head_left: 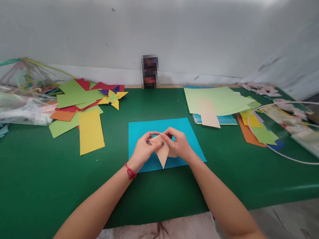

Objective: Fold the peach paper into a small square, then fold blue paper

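Your left hand (144, 151) and right hand (179, 144) both had fingertips pinched on the folded paper (162, 155), right over the blue sheet (138, 131). Its sharp tip pointed back at you, long axis running pretty much straight out from your body, and your fingers blocked parts of the far end. Further out on the green table (156, 198), a yellow paper (91, 131) and a star (113, 98) sat to your left; pale green sheets (225, 97) lay to your right, partly under a peach slip (209, 114).
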Demonstrator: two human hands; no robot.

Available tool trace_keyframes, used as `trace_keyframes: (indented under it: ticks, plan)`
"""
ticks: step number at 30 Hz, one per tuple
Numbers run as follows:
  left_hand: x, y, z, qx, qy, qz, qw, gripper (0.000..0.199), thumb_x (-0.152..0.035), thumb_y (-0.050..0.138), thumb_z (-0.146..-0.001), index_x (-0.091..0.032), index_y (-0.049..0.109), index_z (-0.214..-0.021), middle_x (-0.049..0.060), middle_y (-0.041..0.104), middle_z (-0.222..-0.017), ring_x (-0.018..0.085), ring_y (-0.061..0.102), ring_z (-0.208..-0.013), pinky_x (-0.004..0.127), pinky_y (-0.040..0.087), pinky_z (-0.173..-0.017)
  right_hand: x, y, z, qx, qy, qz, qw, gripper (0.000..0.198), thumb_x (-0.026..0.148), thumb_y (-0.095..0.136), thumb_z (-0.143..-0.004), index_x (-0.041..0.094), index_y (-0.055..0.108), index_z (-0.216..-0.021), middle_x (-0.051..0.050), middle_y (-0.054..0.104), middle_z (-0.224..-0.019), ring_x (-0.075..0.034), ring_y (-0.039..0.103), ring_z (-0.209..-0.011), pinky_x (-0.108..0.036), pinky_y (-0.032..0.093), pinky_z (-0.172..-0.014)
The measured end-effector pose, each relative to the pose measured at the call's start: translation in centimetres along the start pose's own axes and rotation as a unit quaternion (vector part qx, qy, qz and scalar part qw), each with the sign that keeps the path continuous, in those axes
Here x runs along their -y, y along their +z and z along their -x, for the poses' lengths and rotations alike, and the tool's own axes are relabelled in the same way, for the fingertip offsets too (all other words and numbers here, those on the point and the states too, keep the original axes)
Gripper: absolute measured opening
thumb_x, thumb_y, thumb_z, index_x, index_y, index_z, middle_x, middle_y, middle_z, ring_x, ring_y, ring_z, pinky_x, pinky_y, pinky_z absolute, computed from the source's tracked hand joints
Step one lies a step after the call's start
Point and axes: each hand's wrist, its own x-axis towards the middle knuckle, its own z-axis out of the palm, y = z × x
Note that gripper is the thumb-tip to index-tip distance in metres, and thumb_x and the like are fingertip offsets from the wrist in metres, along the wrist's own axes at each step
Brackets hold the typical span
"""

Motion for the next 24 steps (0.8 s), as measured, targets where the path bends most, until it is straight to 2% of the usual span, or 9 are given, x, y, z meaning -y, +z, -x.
trace_keyframes:
  ticks: [4,9,17,24]
  plan:
    - [0.4,-0.1,-0.3,-0.015,0.003,0.006,1.0,0.026,-0.03,0.061,-0.071,-0.017,0.055,-0.092,0.006,0.063,-0.086,0.019,0.06,-0.08,0.028,0.049,-0.065,0.2,0.2,0.1,-0.033,0.017,0.02,0.999,0.024,0.034,0.043,-0.085,0.02,0.049,-0.066,-0.001,0.052,-0.063,-0.013,0.047,-0.058,-0.026,0.039,-0.056]
    - [0.8,-0.5,-0.8,-0.006,0.012,-0.006,1.0,0.019,-0.03,0.061,-0.071,-0.016,0.057,-0.083,0.005,0.063,-0.081,0.018,0.06,-0.077,0.029,0.048,-0.065,0.2,0.5,0.2,-0.036,0.027,0.013,0.999,0.025,0.035,0.043,-0.085,0.02,0.05,-0.068,-0.001,0.052,-0.064,-0.013,0.047,-0.058,-0.025,0.039,-0.056]
    - [0.2,-1.2,-1.0,-0.033,0.014,-0.006,0.999,0.018,-0.028,0.061,-0.071,-0.016,0.055,-0.082,0.003,0.061,-0.08,0.016,0.06,-0.075,0.026,0.047,-0.063,-0.4,-0.2,0.0,0.05,0.04,-0.014,0.998,0.028,0.039,0.041,-0.086,0.019,0.047,-0.068,0.001,0.052,-0.063,-0.012,0.047,-0.058,-0.024,0.036,-0.053]
    - [0.2,-1.1,-1.0,-0.043,0.02,-0.001,0.999,0.016,-0.027,0.06,-0.072,-0.017,0.054,-0.081,0.001,0.059,-0.076,0.015,0.059,-0.073,0.025,0.046,-0.061,-0.5,0.5,0.3,0.0,0.008,0.092,0.996,0.027,0.037,0.04,-0.087,0.02,0.045,-0.067,-0.002,0.052,-0.065,-0.014,0.047,-0.063,-0.027,0.036,-0.059]
